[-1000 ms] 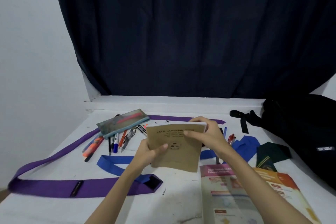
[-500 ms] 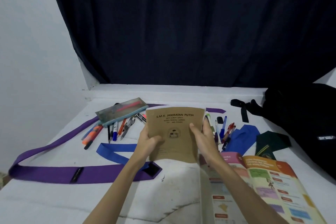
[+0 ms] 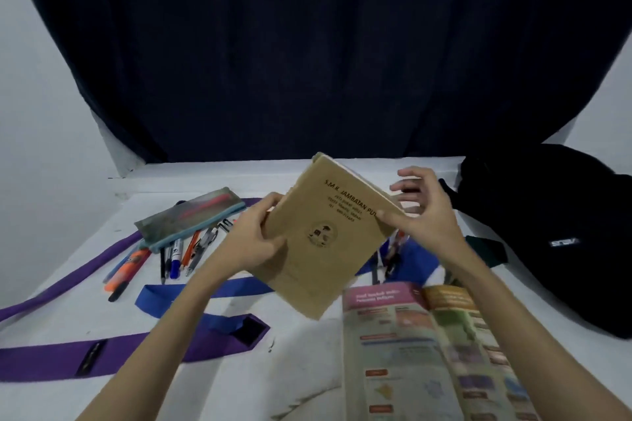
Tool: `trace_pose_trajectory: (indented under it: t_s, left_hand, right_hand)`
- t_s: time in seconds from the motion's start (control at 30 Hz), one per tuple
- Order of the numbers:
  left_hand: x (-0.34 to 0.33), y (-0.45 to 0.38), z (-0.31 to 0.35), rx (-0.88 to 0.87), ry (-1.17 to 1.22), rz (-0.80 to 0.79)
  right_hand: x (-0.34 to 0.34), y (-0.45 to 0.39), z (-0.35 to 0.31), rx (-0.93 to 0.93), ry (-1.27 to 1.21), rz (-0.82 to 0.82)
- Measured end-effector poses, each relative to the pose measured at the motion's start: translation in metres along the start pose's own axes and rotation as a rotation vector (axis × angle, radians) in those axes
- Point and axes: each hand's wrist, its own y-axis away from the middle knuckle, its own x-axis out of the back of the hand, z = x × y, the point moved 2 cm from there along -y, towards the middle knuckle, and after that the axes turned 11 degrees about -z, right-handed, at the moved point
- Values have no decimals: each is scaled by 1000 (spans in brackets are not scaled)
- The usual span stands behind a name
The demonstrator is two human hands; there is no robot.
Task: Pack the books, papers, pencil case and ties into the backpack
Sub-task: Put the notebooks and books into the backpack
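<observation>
Brown book (image 3: 321, 236) now tilted rightward; left hand (image 3: 253, 239) and right hand (image 3: 424, 215) grip it, next toward backpack (image 3: 547, 222).

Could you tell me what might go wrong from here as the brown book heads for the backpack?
1. The right hand only pinches the tilted brown book by its edge; a weak grip could let it slip.
2. The backpack shows no visible opening, so the book may snag.
3. Loose pens lie outside the pencil case and could be forgotten.

Bare white table (image 3: 239, 383) lies open in front; loose pens (image 3: 171, 255), 2 ties and an open book (image 3: 427, 349) crowd elsewhere.
</observation>
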Motion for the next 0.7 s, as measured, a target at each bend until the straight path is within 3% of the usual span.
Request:
trace_pose_trajectory:
  t_s: [0.13, 0.2, 0.43, 0.53, 0.67, 0.7]
  left_hand:
    - [-3, -30, 60, -105, -208, -192]
    - [-13, -49, 89, -140, -270, -272]
    - [-86, -135, 175, -275, -309, -389]
    - [-131, -176, 221, -417, -291, -293]
    - [-194, -205, 266, -634, -225, 200]
    - [-215, -205, 271, -715, -170, 222]
  right_hand:
    - [52, 4, -4, -106, 97, -338]
    - [74, 12, 2, -160, 53, -421]
    - [185, 46, 31, -216, -122, -223]
    - [258, 56, 56, -196, -267, -26]
    - [352, 74, 99, -234, -591, 214]
    - [372, 77, 112, -232, -656, 253]
